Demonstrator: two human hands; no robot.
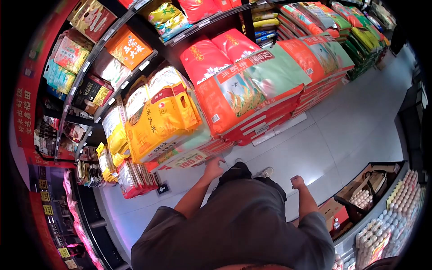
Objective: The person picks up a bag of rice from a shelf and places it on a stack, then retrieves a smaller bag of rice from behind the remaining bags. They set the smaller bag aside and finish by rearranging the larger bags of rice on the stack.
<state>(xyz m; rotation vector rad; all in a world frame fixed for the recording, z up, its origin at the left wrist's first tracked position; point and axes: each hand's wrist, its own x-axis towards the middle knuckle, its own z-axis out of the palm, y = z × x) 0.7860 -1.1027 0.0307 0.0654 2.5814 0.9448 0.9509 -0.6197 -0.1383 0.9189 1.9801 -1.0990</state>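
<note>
Head view: closest to a hand is the price card (pixel 188 159) on the near side of a bag pile (pixel 193 145), with a yellow rice bag (pixel 162 119) lying slanted on top. I have the left hand (pixel 213 168) just beside the card's end; whether its fingers are together or apart, or touching the pile, I can't tell. My worry here: a sideways swing could knock that card, and a tug low on the pile might let the yellow bag slide, given its slant. That hand sits ahead of the body, forearm angled forward from the sleeve. Across from it, the right hand (pixel 297 182) is curled in on itself above the grey floor (pixel 324 130), elbow bent, nothing visible in its grip. Farther out, orange-and-green rice bags (pixel 243 83) stand stacked ahead, trays of eggs (pixel 405 189) off right.
</note>
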